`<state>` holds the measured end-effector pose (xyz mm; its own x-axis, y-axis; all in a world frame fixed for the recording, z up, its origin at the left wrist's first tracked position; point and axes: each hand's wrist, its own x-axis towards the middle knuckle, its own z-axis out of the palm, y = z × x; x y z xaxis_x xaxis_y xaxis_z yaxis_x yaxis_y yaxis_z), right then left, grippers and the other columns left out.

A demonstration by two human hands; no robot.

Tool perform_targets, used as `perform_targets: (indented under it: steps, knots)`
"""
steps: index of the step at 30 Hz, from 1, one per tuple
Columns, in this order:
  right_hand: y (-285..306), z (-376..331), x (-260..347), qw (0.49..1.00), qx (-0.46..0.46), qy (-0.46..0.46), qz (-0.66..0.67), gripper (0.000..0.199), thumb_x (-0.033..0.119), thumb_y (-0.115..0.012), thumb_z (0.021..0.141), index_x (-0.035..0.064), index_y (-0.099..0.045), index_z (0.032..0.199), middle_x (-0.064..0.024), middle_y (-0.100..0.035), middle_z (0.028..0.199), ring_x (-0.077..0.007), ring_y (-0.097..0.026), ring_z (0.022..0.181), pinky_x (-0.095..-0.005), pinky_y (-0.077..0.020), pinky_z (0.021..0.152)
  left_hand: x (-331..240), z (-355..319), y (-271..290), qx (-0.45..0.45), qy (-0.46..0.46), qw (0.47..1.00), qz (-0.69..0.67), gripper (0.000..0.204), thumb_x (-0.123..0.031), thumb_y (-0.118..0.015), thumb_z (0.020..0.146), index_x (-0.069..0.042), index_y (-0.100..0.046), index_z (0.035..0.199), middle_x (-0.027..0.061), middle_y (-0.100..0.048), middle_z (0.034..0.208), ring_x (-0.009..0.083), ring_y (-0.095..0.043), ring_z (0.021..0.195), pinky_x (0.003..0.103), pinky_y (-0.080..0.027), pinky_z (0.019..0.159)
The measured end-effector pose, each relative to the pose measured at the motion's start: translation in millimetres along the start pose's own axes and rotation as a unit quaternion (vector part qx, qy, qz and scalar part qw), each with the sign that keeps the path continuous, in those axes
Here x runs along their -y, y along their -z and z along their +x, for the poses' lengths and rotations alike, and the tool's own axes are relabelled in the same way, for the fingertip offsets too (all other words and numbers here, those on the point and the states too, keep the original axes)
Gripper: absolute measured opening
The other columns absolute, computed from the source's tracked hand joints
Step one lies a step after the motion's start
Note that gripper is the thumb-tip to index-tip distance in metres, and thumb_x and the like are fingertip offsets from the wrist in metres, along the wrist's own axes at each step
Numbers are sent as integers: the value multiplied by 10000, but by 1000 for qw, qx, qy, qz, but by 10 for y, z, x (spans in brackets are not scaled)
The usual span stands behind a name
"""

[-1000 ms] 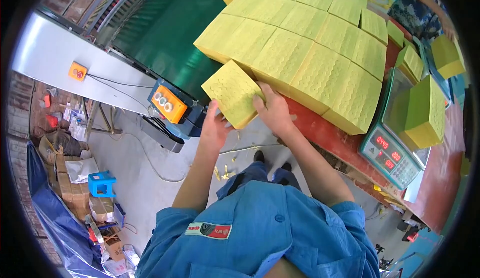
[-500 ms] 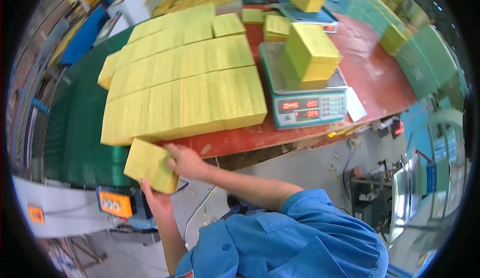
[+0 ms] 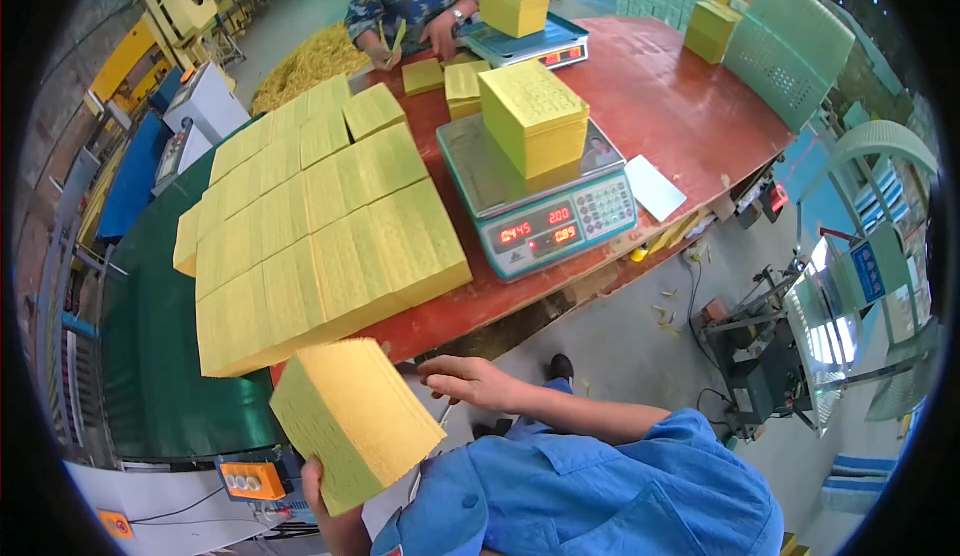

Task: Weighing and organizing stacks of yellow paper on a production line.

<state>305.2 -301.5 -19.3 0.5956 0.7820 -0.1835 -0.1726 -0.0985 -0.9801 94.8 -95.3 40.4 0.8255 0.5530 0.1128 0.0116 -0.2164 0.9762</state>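
A thick stack of yellow paper sheets (image 3: 370, 406) is tilted in front of my body, its layered edge turned upward. My left hand (image 3: 318, 486) grips its lower left corner, the fingers partly hidden by the stack. To the right of it, my right hand (image 3: 475, 383) is off the paper with fingers stretched out and nothing in them. Just beyond, rows of yellow paper stacks (image 3: 330, 256) lie packed together. A digital scale (image 3: 555, 233) stands on the red table (image 3: 640, 86) with another yellow stack (image 3: 535, 121) on its metal pan.
Across the table a person's hands (image 3: 440, 31) work beside a second scale (image 3: 520, 44) bearing a yellow stack. A green surface (image 3: 150, 356) runs along the left. White paper (image 3: 655, 188) lies right of the near scale. Green perforated chairs (image 3: 790, 51) stand at right.
My right hand has let go of the yellow stack and drawn away to the right. The stack has come nearer my body and been turned, its layered edge now facing up. The view has shifted.
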Motion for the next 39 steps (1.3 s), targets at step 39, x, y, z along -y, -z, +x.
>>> perform_targets:
  steps: [39]
  knots:
    - [4184, 586, 1925, 948, 62, 147, 274, 417, 339, -557, 967, -2, -564, 1207, -97, -676, 1076, -190, -685, 902, -356, -573, 772, -1717, 3335, -3685, 199, 139, 888, -390, 383, -288, -519, 924, -32, -592, 1200, 117, -671, 1106, 228, -648, 1021, 378, -519, 871]
